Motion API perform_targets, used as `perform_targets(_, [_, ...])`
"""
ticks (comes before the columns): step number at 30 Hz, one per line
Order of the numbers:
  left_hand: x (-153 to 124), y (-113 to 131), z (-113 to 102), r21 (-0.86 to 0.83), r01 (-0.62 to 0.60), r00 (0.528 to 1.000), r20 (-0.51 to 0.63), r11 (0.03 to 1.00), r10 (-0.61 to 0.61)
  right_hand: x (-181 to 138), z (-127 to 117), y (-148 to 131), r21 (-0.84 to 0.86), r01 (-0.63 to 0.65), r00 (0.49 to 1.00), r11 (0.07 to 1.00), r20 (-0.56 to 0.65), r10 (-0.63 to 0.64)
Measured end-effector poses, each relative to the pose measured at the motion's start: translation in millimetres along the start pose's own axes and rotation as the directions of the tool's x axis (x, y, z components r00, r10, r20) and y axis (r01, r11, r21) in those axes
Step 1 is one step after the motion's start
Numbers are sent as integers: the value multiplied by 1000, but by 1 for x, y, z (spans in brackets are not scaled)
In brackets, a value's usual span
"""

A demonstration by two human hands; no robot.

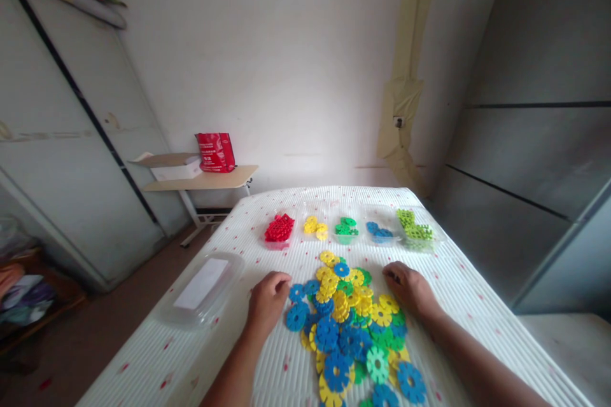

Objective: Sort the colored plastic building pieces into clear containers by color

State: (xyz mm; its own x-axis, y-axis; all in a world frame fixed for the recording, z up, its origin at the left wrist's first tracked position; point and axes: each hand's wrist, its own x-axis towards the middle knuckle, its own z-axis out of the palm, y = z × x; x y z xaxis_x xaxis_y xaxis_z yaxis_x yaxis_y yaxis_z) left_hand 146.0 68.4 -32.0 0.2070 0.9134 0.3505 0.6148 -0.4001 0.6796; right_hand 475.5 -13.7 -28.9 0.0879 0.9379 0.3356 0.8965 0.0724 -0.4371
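A pile of blue, yellow and green notched plastic discs (353, 337) lies on the table in front of me. On its left side my left hand (268, 297) rests on the cloth, fingers curled in, with no disc visible in it. My right hand (411, 287) lies to the right of the pile, its fingers also bent inward and nothing showing in them. Behind the pile stand several clear plastic boxes in a row: red pieces (279, 227), yellow discs (315, 227), green discs (346, 227), blue discs (379, 230) and light green pieces (414, 225).
A clear lid (229, 276) with a white paper (202, 284) on it lies at the left of the white ribbed tablecloth (157, 356). Beyond, a small side table (219, 180) carries a red bag (216, 152) and a white box (176, 168). Grey cabinets flank both sides.
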Motion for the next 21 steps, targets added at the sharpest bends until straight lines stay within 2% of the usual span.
perform_targets(5, [-8,37,3,62,-219,974,-38,974,222,1,3,0,-52,-27,999,998,25,28])
perform_targets(8, [-11,61,12,137,-272,962,11,953,273,2,4,1,-73,-37,999,997,34,39])
perform_targets(11, [-12,78,23,277,-215,976,81,937,200,2,5,1,-79,-36,998,996,42,39])
perform_targets(15, [-9,88,34,452,-119,990,117,884,73,2,6,2,-74,-29,998,997,46,32])
perform_targets(21, [1,90,48,490,1,990,120,872,-69,1,8,6,-71,-4,999,997,33,6])
